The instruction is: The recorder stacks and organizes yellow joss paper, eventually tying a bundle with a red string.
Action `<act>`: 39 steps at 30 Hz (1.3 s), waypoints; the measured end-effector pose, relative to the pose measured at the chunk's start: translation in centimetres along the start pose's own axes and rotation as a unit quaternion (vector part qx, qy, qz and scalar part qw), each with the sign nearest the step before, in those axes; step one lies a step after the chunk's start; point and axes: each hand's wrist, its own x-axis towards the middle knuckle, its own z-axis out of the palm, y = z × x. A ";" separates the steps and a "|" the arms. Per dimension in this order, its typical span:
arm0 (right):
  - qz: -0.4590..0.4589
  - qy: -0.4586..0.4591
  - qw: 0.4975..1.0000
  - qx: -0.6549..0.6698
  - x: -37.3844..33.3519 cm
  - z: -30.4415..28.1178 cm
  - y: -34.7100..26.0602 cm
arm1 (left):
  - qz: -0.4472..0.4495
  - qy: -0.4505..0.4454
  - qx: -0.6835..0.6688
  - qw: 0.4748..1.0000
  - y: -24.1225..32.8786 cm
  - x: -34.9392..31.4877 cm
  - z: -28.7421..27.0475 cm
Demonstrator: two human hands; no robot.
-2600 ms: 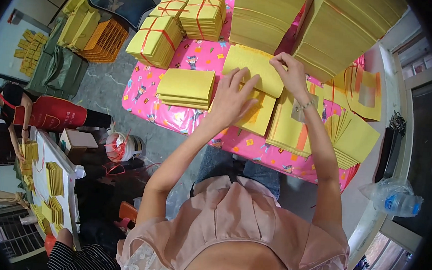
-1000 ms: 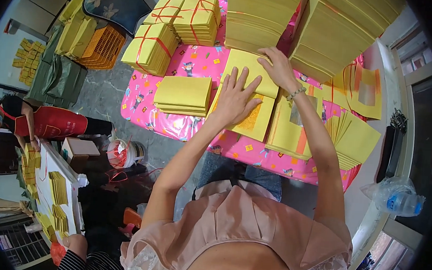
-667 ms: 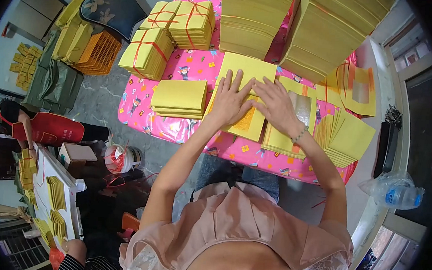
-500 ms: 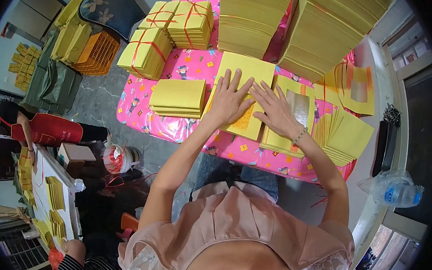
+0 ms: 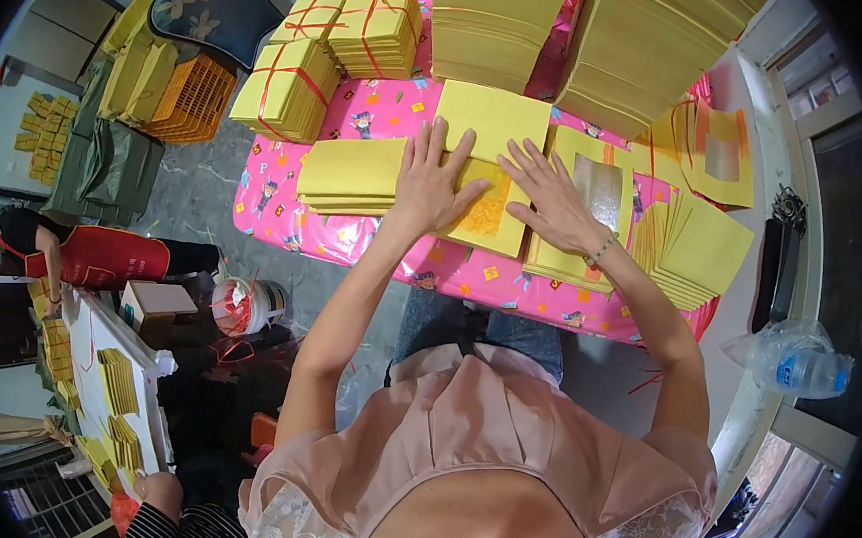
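Before me lies a yellow paper sheet with an orange patch on its near half. My left hand rests flat on its left side, fingers spread, close to a stack of folded yellow paper. Spread out too, my right hand lies with fingertips at the sheet's right edge. Its palm is over a neighbouring stack of yellow paper with a silvery patch. Neither hand grips anything. Farther right sits a fanned pile of yellow paper.
Tall yellow paper stacks rise at the back of the pink-covered table. Bundles tied with red string stand at the back left. A bagged plastic bottle is at the right. On the left, a person in a red apron stands by a white table.
My hands have moved apart, the left one shifting left across the sheet. More of the orange patch now shows between them. The view has shifted slightly.
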 end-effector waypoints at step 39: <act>-0.075 0.184 0.978 -0.057 2.3 -2.0 1.7 | -0.066 0.097 -0.303 0.946 -1.8 0.5 -2.2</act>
